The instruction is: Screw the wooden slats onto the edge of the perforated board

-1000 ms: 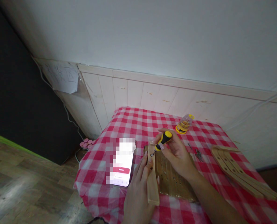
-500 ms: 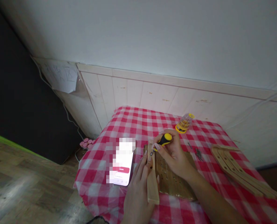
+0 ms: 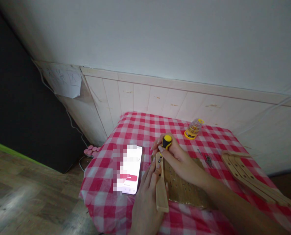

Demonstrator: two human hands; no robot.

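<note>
My right hand [image 3: 177,158] grips a yellow-and-black screwdriver [image 3: 165,143] nearly upright, its tip down on the far end of a pale wooden slat [image 3: 161,192]. My left hand [image 3: 146,199] holds that slat, fingers along its left side and a fingertip by the screwdriver tip. The slat lies along the left edge of a brown wooden board [image 3: 182,186] dotted with small holes. Both rest on a table with a red-and-white checked cloth [image 3: 140,130].
A lit phone [image 3: 129,169] lies left of my hands. A yellow bit holder [image 3: 193,129] stands at the back. Loose screws [image 3: 207,160] lie right of the board. Curved wooden slats [image 3: 248,182] are stacked at the right edge. A pink object [image 3: 90,150] sits on the floor.
My right hand has swung the screwdriver from a slant to nearly upright over the slat's end. My left hand has stayed on the slat.
</note>
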